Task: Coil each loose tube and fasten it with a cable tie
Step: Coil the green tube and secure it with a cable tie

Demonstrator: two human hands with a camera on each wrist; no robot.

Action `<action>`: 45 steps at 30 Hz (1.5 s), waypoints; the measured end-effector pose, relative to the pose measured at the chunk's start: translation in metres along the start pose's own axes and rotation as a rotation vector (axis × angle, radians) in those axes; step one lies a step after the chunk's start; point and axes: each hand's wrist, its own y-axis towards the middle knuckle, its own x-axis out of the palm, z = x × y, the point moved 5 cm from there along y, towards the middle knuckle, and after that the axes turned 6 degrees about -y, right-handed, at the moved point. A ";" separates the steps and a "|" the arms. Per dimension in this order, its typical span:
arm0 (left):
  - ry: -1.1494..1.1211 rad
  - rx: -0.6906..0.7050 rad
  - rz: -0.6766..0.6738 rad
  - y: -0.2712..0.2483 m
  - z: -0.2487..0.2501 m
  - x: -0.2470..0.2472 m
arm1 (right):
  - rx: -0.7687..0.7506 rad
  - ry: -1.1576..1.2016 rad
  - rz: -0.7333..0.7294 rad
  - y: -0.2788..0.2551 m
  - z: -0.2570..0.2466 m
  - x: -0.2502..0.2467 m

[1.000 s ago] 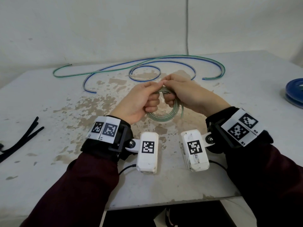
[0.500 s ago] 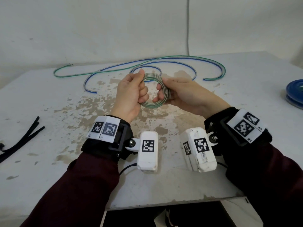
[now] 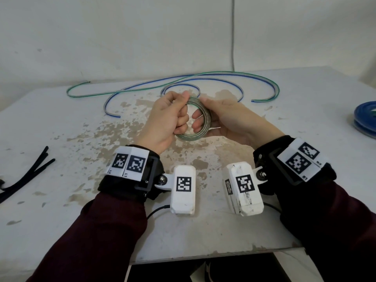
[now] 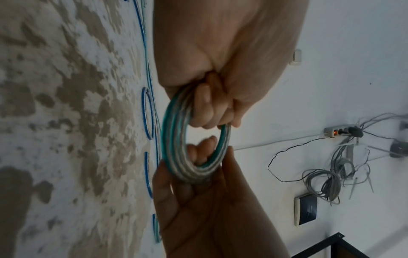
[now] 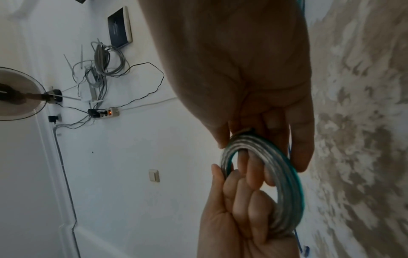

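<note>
No readable words anywhere, only black-and-white square code tags (image 3: 184,184) on the wrist cuffs and white camera housings

Stained white table (image 3: 61,200), power strip (image 4: 333,133) and tangled cables (image 4: 329,181) on wall

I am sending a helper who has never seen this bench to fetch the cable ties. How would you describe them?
Start at the white table with the worn brown patches, then go to its left edge, well away from the coloured loose tubes along the back. The cable ties lie flat there as a bundle of thin black straight strips, the only black things on the tabletop.
</note>
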 end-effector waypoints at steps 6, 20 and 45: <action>-0.125 0.069 0.108 0.003 0.003 -0.006 | 0.010 0.168 -0.070 -0.002 -0.003 0.006; -0.142 0.087 0.113 0.003 0.005 -0.007 | -0.147 0.043 0.054 0.005 -0.006 0.004; 1.588 -0.591 0.446 -0.106 0.125 -0.246 | 0.204 0.500 -0.120 0.031 -0.005 0.187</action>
